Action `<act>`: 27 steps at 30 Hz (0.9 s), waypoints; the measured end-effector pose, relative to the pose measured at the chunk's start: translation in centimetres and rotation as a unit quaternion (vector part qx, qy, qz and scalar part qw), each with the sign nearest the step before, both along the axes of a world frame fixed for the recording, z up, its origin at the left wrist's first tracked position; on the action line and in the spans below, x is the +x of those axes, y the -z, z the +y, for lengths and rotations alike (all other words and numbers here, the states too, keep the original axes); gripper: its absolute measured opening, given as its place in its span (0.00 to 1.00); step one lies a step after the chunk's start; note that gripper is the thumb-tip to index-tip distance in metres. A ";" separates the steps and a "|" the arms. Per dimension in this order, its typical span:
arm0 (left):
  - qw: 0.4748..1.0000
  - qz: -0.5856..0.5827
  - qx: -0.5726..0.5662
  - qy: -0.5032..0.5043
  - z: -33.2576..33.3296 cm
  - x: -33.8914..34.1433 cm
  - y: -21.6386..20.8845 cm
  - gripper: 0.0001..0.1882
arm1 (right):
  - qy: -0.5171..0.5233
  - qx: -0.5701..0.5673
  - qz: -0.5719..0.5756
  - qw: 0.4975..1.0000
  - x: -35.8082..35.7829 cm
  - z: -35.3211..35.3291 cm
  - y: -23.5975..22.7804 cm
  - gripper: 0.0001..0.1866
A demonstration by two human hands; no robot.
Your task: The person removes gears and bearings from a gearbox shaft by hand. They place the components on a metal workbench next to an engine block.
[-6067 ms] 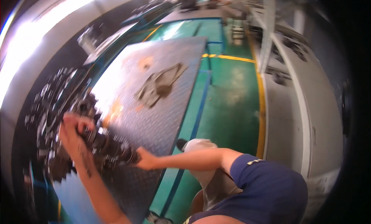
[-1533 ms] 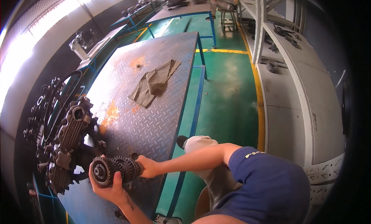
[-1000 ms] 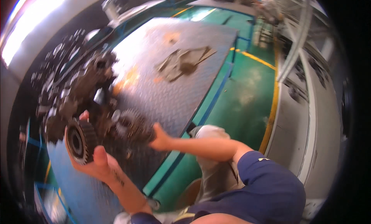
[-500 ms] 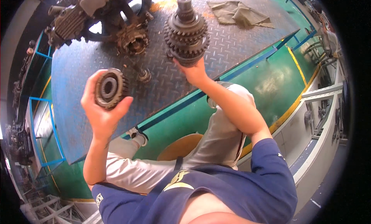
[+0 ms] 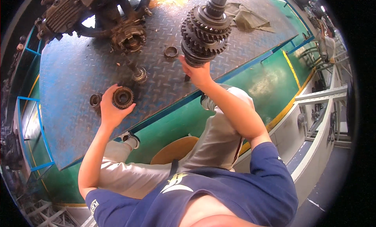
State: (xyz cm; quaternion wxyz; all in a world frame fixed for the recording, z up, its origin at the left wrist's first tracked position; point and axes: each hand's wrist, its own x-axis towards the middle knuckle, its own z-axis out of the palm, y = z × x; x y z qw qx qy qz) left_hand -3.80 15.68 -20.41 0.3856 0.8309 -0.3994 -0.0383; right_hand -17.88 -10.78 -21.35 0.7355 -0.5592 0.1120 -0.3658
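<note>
My left hand (image 5: 112,112) is low over the near left part of the metal table, thumb and fingers curled round a toothed gear (image 5: 123,97). Whether the gear touches the tabletop I cannot tell. Close beside those fingers lies a smaller dark ring gear (image 5: 95,100), partly hidden. With my right hand (image 5: 199,75) I grip the lower end of a gear shaft (image 5: 205,35) stacked with several gears; it stands up tilted slightly right, above the table. A small synchro-like ring (image 5: 171,51) lies left of the shaft. Farther left is a short shaft with a toothed end (image 5: 140,75).
A large, dirty gearbox housing (image 5: 74,17) takes up the far left of the diamond-plate table (image 5: 156,89). A crumpled grey-green cloth (image 5: 250,21) lies at the far right. Under the near table edge are my legs and a round wooden stool seat (image 5: 174,150).
My left hand has lowered the gear toward the tabletop, and its bore now faces up. The gear shaft in my right hand has shifted right. The ring and small gear have come into sight.
</note>
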 end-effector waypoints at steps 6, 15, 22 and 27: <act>0.994 -0.060 0.078 0.052 0.1 1.8 0.0 0.34 | 0.012 0.045 0.023 0.999 0.1 0.1 -0.5 0.16; 0.997 -0.026 0.042 0.063 1.0 2.3 1.1 0.33 | -0.011 -0.029 0.016 0.999 0.1 0.1 0.3 0.11; 0.997 -0.006 0.062 0.050 1.2 2.2 1.3 0.36 | -0.019 -0.030 0.024 0.999 0.0 0.2 0.2 0.15; 0.992 -0.084 0.069 0.061 1.2 2.1 1.4 0.34 | -0.015 -0.011 0.009 1.000 0.2 0.3 -0.2 0.15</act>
